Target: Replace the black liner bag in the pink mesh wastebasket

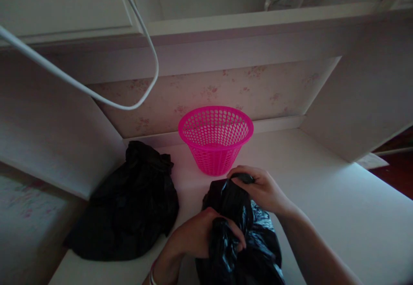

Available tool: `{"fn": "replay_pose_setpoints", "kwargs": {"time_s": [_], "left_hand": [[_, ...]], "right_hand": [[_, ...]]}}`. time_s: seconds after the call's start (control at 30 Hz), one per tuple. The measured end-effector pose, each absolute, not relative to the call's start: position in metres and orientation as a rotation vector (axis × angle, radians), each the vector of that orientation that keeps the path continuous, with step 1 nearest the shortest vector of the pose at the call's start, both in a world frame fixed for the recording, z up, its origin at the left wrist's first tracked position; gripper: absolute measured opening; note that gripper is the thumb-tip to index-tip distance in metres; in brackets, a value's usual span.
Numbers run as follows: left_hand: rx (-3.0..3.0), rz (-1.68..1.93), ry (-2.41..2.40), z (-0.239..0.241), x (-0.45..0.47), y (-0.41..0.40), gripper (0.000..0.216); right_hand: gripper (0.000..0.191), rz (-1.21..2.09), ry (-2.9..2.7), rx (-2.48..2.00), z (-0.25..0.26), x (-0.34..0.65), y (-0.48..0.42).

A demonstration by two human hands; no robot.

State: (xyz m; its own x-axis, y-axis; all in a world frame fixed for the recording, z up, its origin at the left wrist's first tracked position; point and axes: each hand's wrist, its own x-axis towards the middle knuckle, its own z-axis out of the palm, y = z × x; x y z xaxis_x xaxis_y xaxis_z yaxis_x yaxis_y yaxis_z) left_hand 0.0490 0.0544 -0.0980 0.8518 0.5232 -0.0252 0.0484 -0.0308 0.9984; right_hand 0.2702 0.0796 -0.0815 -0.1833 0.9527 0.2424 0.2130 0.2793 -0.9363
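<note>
Head view: left hand (201, 232) closed around bunched plastic of the black bag (265, 229); right hand (263, 190) pinched narrow on its far edge. Black bag sits beneath both hands, on the bench (322, 199). Pink basket (215, 159) just beyond right hand; dark bundle (129, 216) left of left hand. Judgement: grip firmly, pull gently; thin plastic may tear.

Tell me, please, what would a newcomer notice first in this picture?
Probably the bright pink, perforated plastic basket, upright before the pale flower-patterned wall. In front, the left hand and right hand grip a shiny black plastic bag. A duller black bag lies left of the basket.
</note>
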Motion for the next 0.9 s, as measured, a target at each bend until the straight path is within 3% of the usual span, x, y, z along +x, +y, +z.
{"fn": "replay_pose_setpoints", "kwargs": {"time_s": [0.13, 0.27, 0.5, 0.67, 0.73, 0.8, 0.9], "left_hand": [[1.435, 0.599, 0.515, -0.11, 0.049, 0.056, 0.012], [1.378, 0.934, 0.754, -0.132, 0.055, 0.058, 0.026], [1.265, 1.11, 0.871, -0.149, 0.058, 0.061, 0.033], [1.279, 1.076, 0.845, -0.142, 0.056, 0.057, 0.041], [1.316, 1.053, 0.841, -0.138, 0.056, 0.053, 0.032], [1.361, 1.059, 0.835, -0.133, 0.057, 0.049, 0.018], [1.475, 1.021, 0.759, -0.125, 0.056, 0.046, 0.005]], "right_hand": [[0.029, 0.982, -1.253, -1.142, -0.084, 0.273, 0.074], [0.038, 1.095, -1.027, -1.044, -0.083, 0.272, 0.053], [0.035, 1.094, -1.59, -0.904, -0.07, 0.268, 0.012], [0.01, 0.886, -1.847, -1.006, -0.079, 0.251, 0.017], [0.004, 0.704, -1.859, -1.067, -0.087, 0.248, 0.021], [0.021, 0.554, -1.873, -1.114, -0.093, 0.251, 0.025], [0.067, 0.569, -2.005, -1.057, -0.095, 0.258, 0.03]]}}
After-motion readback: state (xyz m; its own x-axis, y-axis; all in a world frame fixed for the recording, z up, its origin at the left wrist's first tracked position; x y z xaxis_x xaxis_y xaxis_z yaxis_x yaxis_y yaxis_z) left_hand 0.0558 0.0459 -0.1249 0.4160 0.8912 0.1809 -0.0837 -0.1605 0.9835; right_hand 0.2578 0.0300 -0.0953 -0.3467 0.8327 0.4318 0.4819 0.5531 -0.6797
